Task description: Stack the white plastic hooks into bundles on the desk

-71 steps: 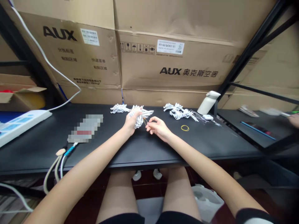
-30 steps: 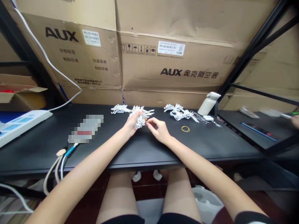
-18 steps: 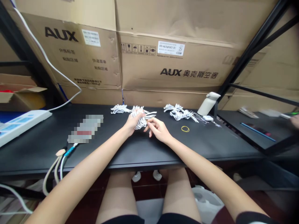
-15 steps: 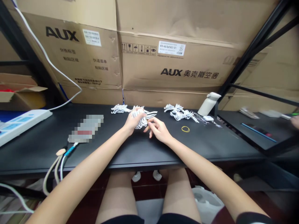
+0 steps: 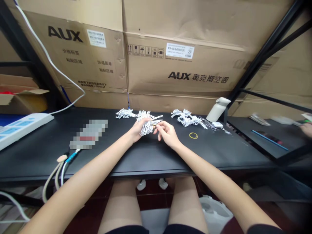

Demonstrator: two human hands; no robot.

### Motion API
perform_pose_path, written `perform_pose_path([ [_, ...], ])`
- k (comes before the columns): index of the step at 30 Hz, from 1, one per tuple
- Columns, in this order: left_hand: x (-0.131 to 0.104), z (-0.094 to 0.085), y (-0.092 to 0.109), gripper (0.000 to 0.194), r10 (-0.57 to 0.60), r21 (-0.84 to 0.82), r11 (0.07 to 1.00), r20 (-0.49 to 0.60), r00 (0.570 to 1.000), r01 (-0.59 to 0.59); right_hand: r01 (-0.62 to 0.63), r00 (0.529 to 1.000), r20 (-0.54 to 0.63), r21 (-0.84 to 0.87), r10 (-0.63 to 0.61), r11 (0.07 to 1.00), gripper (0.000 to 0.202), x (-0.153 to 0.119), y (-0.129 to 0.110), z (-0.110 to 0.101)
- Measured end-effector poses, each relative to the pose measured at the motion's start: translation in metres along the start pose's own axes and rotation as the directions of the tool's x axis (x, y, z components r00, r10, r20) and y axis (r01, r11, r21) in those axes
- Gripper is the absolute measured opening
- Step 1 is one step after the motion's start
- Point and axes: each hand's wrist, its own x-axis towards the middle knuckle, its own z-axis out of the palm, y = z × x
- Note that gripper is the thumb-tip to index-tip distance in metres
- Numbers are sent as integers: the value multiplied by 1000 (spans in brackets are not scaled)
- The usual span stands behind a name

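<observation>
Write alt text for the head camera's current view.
A person's left grip holds a bundle of white hooked strands over a black table, the right grip at a thin yellow band by its edge. To the right lie a loose yellow rubber band and more white bundles, near a white flask.

The held bundle of thin white pieces (image 5: pixel 146 129) has a smooth, lightly shiny surface, whether plastic or coated wire being hard to tell; the yellow loop (image 5: pixel 193 136) looks like thin, smooth rubber; the tabletop (image 5: pixel 146 159) is smooth and black, matt with a soft sheen; behind it the cardboard (image 5: pixel 151 19) is matt brown paperboard, creased and dented, with a white paper label (image 5: pixel 179 51); the bottle (image 5: pixel 215 110) has a smooth, satin finish; the power strip (image 5: pixel 24 128) is smooth white plastic; the frame (image 5: pixel 257 61) looks like black painted metal; the shorts (image 5: pixel 186 229) are dark, matt cloth.
</observation>
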Motion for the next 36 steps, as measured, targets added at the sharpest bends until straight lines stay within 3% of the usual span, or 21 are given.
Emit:
perform_pose_path([
  [5,-5,2,-3,28,-12,-9,1000,159,987,14,-8,999,47,16,7,1000,37,-3,-2,4],
  [7,-5,4,-3,28,8,-20,1000,112,994,-6,2,999,45,0,-2,1000,36,-4,-2,4],
  [12,-3,5,-2,19,-8,-20,1000,-139,990,6,11,999,53,-43,-8,999,32,-1,-3,0],
  [19,-4,7,1,14,-46,-25,999,-183,982,42,-79,993,86,45,75,996,34,3,-4,-3],
  [24,-2,7,-1,15,-52,-21,999,-174,983,50,-36,999,36,91,33,995,32,-2,-3,1],
  [30,-2,8,-2,12,-17,72,997,-261,965,37,32,999,-6,-43,-32,999,28,-7,-2,4],
  [36,-3,8,-7,16,92,174,983,-241,966,-51,175,982,115,-229,-152,958,22,-12,-1,3],
])
